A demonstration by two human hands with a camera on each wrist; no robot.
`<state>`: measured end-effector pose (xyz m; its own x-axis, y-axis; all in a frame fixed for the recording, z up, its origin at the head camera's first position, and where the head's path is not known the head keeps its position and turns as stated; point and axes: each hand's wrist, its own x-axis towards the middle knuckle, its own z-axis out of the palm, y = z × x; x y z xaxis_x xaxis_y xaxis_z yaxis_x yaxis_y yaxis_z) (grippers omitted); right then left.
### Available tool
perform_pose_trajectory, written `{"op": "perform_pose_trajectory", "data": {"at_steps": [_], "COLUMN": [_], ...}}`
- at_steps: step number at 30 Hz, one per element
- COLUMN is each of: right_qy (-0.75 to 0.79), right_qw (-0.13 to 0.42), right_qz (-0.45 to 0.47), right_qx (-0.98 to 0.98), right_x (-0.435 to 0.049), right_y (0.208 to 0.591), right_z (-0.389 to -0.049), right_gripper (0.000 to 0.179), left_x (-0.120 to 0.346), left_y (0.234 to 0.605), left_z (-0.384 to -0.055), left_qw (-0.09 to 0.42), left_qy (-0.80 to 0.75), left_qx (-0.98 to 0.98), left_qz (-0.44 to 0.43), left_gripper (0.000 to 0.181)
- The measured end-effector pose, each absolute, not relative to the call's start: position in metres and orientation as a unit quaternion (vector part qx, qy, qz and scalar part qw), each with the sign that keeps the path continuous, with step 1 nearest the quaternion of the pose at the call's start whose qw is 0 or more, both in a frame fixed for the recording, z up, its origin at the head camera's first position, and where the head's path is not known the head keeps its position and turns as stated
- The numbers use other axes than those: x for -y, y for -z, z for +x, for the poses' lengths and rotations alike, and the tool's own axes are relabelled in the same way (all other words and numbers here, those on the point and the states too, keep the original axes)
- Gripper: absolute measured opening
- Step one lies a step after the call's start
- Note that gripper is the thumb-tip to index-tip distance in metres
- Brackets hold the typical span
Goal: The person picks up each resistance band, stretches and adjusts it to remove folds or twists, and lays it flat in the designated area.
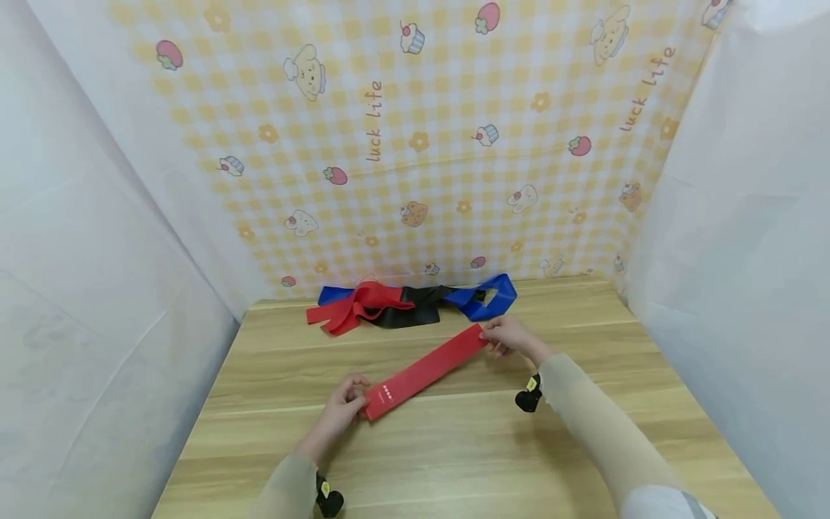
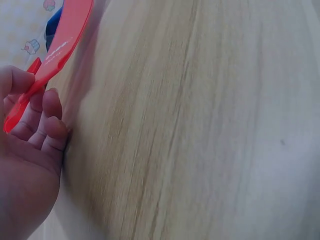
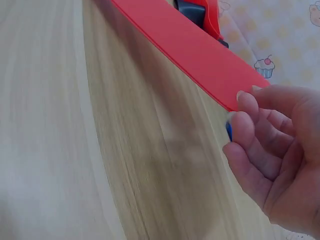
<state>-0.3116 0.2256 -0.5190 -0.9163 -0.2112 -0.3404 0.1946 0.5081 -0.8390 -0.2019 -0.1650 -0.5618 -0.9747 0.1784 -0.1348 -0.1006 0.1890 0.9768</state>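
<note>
A flat red resistance band (image 1: 424,371) with white print near one end stretches slantwise between both hands, over the wooden table. At its lower left end, my left hand (image 1: 344,411) pinches the printed end between thumb and fingers. The left wrist view has the red resistance band (image 2: 67,42) curving away from the thumb, its end bent at the grip. My right hand (image 1: 512,337) pinches the upper right end; in the right wrist view, thumb and forefinger hold the corner of the red resistance band (image 3: 195,50), the other fingers curled below.
Behind the hands, a loose row of more bands lies along the table's back edge: red (image 1: 372,299), black (image 1: 421,306) and a looped blue band (image 1: 499,306). A checked cloth (image 1: 415,194) hangs at the back. White sheets (image 1: 726,216) flank the wooden table (image 1: 454,468).
</note>
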Motion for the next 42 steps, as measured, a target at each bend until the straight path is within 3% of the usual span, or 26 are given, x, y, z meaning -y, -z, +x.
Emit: {"op": "perform_pose_trajectory", "data": {"at_steps": [11, 20, 33, 42], "right_qy": [0.581, 0.635, 0.661, 0.671], "right_qw": [0.172, 0.156, 0.128, 0.110], "right_qz": [0.029, 0.063, 0.072, 0.055], "right_qx": [-0.795, -0.754, -0.736, -0.731], "right_x": [-0.204, -0.181, -0.138, -0.112], "right_y": [0.522, 0.521, 0.520, 0.513], "right_z": [-0.319, -0.326, -0.337, -0.340], "right_gripper": [0.025, 0.033, 0.026, 0.021], "left_x": [0.176, 0.178, 0.179, 0.185], "left_y": [0.574, 0.571, 0.567, 0.569], "left_z": [-0.199, -0.190, -0.182, -0.176], "left_qw": [0.137, 0.163, 0.166, 0.194], "left_qy": [-0.612, -0.619, -0.622, -0.578], "left_qx": [-0.778, -0.766, -0.763, -0.787], "left_qz": [0.051, 0.064, 0.050, 0.091], "left_gripper": [0.029, 0.020, 0.018, 0.011]}}
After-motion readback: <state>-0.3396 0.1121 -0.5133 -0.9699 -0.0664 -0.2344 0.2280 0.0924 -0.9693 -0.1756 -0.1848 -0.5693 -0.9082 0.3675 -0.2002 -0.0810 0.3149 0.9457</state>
